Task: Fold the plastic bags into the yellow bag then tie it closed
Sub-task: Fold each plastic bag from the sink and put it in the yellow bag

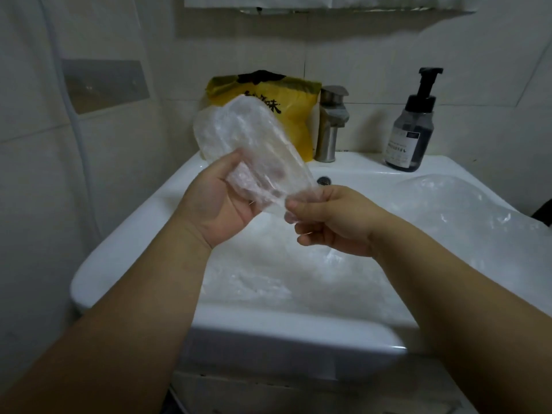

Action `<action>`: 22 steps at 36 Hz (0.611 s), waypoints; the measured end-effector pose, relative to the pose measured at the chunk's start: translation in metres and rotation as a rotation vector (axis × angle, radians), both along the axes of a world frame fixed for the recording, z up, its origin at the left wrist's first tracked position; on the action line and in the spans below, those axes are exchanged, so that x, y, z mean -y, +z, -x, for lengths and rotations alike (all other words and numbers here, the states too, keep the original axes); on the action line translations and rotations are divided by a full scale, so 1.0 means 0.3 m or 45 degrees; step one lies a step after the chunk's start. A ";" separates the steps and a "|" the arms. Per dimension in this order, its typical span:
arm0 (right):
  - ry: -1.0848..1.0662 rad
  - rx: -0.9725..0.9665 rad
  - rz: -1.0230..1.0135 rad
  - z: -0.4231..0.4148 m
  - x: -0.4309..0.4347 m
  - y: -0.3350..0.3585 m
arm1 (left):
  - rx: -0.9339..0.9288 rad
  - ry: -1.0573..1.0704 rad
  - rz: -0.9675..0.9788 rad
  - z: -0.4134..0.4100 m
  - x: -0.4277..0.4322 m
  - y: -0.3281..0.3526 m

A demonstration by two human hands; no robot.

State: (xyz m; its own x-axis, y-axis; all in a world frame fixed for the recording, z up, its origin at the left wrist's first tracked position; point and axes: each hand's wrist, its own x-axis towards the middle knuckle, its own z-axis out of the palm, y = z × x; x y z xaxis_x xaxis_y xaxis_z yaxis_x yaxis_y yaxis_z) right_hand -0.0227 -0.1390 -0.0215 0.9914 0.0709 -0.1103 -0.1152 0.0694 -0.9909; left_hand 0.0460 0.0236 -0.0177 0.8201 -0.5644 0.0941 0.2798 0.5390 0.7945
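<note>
Sink (125, 246): white, set against the tiled wall. It serves as the worktop, so everything sits on its ledge or in the basin.
Left hand (221, 198): raised over the basin with the palm turned toward the person. Its fingers curl round the middle of the clear bag and the thumb lies on its upper edge. I'd call it the anchor that stops the folds springing open.
Clear bag (239, 135): flattened into a long, crinkled strip that slants from in front of the yellow bag down to the right hand. It is up off the sink and touches only the two hands. It looks partly folded, not yet small enough to tuck away.
Yellow bag (295, 127): upright on the back ledge, mouth up and loose, untied. I judge it was stood there so folded bags can drop in from above.
Tap (331, 124): steel, just beside the yellow bag. Whether they touch I can't tell.
Right hand (331, 222): lower, with thumb and fingers pinching the strip's bottom end, likely drawing it taut for the next fold.
Bottle (413, 130): a pump bottle on the back ledge, well apart from the work.
Loose bags (466, 210): clear film heaped on the sink's right side and spread in the basin. They are waiting their turn, so plenty of the task remains.
</note>
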 end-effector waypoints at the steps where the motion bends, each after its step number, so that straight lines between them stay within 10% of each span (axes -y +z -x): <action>1: 0.017 -0.013 0.029 0.001 0.003 0.000 | -0.023 0.008 0.001 -0.001 -0.001 -0.001; 14: -0.129 0.004 -0.132 0.000 -0.008 0.006 | 0.021 0.070 0.078 -0.010 0.011 -0.005; 18: -0.104 0.054 -0.180 0.010 -0.022 0.009 | 0.161 -0.344 -0.423 0.020 0.038 -0.047; 22: -0.148 0.080 0.044 0.011 -0.041 -0.005 | 0.288 -0.141 -0.634 0.035 0.086 -0.076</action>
